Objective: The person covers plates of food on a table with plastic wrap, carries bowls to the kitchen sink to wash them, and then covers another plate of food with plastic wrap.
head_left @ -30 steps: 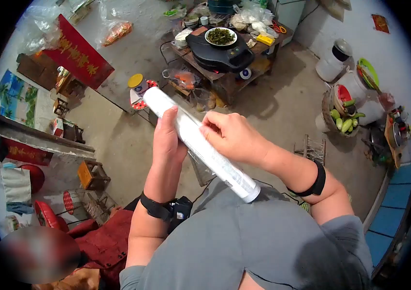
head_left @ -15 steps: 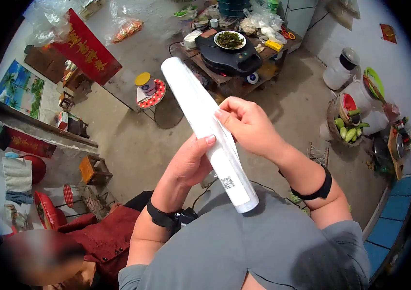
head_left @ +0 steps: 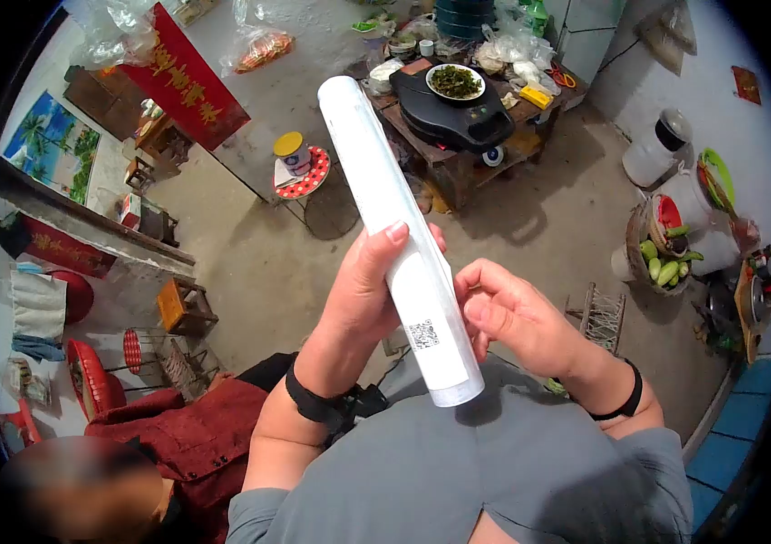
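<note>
Fingers of left hand [head_left: 367, 286] are clamping white roll [head_left: 421, 272], partly hidden behind it | right hand [head_left: 521, 322] is hovering half-curled alongside, pinch unclear | black appliance [head_left: 444, 122] is sitting beyond fingers

Moderate, uneven light, soft shadows on the brownish concrete floor [head_left: 539, 236], darker shadow on the grey fabric shirt [head_left: 385, 471], lower right, fisheye-curved edges, black corners, blurred oval [head_left: 86, 490], lower left, fine detail perhaps soft near the top.
</note>
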`<state>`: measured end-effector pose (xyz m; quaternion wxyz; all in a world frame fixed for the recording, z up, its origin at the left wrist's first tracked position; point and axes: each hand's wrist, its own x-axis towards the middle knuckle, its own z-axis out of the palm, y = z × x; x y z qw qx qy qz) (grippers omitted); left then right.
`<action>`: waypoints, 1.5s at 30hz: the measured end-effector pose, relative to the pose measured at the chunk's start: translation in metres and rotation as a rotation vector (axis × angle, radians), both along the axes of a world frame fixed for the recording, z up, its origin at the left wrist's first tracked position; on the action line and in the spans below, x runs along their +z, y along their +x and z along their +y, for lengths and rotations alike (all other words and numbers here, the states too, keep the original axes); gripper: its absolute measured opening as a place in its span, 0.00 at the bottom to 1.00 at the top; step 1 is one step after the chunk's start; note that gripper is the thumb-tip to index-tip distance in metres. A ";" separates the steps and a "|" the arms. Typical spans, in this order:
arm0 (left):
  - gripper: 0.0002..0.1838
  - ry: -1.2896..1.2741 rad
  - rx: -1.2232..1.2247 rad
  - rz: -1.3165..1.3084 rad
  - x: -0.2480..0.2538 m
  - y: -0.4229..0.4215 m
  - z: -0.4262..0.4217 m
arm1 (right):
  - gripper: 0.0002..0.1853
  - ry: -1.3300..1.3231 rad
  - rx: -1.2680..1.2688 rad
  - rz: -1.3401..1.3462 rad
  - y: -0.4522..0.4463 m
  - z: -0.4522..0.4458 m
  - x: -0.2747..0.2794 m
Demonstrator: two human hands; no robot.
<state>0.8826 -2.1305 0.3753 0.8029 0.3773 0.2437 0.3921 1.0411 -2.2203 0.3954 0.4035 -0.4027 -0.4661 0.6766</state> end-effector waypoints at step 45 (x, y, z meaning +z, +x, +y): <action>0.30 0.175 0.103 0.176 0.027 -0.006 -0.001 | 0.24 0.039 0.147 0.001 -0.030 0.013 -0.003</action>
